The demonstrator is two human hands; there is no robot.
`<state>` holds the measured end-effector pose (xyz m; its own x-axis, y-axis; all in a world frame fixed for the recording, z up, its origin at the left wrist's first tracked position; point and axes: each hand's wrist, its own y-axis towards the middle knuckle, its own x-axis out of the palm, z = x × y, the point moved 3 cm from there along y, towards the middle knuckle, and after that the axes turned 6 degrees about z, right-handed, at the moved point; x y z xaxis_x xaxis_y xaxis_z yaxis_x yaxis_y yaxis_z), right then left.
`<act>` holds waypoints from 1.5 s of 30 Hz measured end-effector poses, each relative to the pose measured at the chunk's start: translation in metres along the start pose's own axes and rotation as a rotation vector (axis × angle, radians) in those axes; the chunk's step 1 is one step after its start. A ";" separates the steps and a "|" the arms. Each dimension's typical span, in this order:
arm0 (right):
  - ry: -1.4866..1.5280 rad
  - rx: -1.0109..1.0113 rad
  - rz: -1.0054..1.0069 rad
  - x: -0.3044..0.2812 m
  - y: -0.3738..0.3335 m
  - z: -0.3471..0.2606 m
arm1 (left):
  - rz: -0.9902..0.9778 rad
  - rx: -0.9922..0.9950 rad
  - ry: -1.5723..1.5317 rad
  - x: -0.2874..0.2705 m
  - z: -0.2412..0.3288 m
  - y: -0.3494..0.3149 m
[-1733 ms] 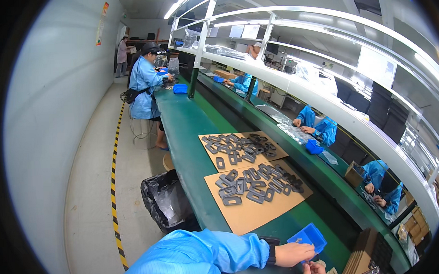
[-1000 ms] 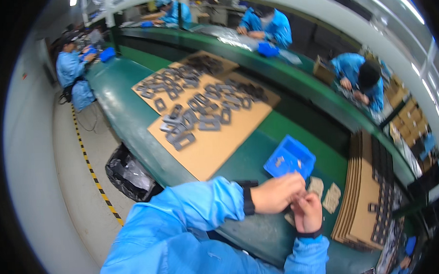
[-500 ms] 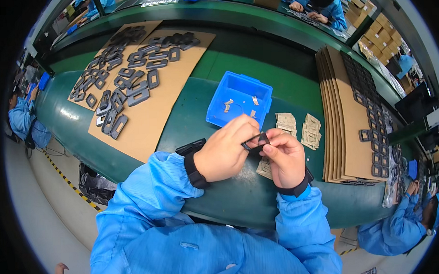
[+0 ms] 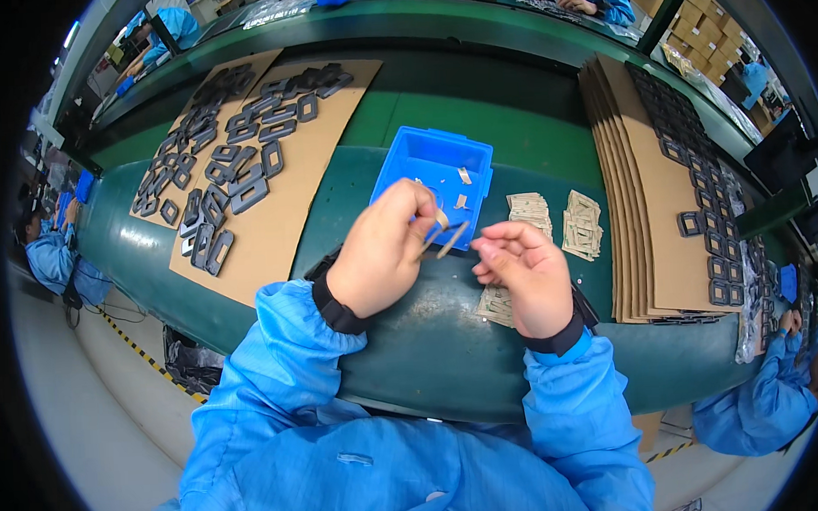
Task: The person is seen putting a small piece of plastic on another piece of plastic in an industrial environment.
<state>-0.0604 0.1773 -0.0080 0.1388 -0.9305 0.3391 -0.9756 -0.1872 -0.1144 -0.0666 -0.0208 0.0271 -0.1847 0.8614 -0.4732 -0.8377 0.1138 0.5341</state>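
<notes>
My left hand (image 4: 377,252) is closed in a pinch near the front of a blue plastic bin (image 4: 395,161). A small tan strip (image 4: 441,219) shows at its fingertips. Just beside those fingertips is a thin, narrow piece (image 4: 452,240), blurred and seen nearly edge-on; what holds it is unclear. To the right, my right hand (image 4: 529,278) has its thumb and forefinger close together, and anything between them is too small to make out. A few tan scraps (image 4: 461,201) lie inside the bin. Bundles of tan strips (image 4: 530,212) lie behind and partly beneath my right hand.
Many dark oblong frames (image 4: 247,187) are spread on a cardboard sheet (image 4: 278,233) at left. Another stack of tan strips (image 4: 583,224) lies right of centre. Upright cardboard sheets (image 4: 640,202) and rows of dark frames (image 4: 700,191) stand at right. Co-workers sit across and at both sides.
My hands have moved apart, the left one going left. The dark piece held between them is no longer seen there; a thin piece shows between the hands instead. The view has shifted slightly.
</notes>
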 end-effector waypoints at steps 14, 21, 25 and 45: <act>-0.019 -0.206 -0.107 0.014 -0.014 -0.008 | -0.095 0.181 -0.093 0.007 0.027 -0.013; -0.129 -0.307 -0.049 0.013 -0.015 -0.013 | -0.069 0.199 -0.095 0.010 0.022 -0.009; -0.236 -0.372 -0.038 0.020 -0.015 -0.019 | -0.081 0.186 -0.112 0.005 0.020 -0.008; -0.656 -0.928 -0.071 0.002 -0.013 -0.017 | -0.122 0.112 -0.207 0.003 0.016 -0.010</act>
<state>-0.0500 0.1837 0.0101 -0.0055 -0.9636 -0.2675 -0.6730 -0.1943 0.7137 -0.0504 -0.0113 0.0314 0.0330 0.9193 -0.3921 -0.7834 0.2674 0.5611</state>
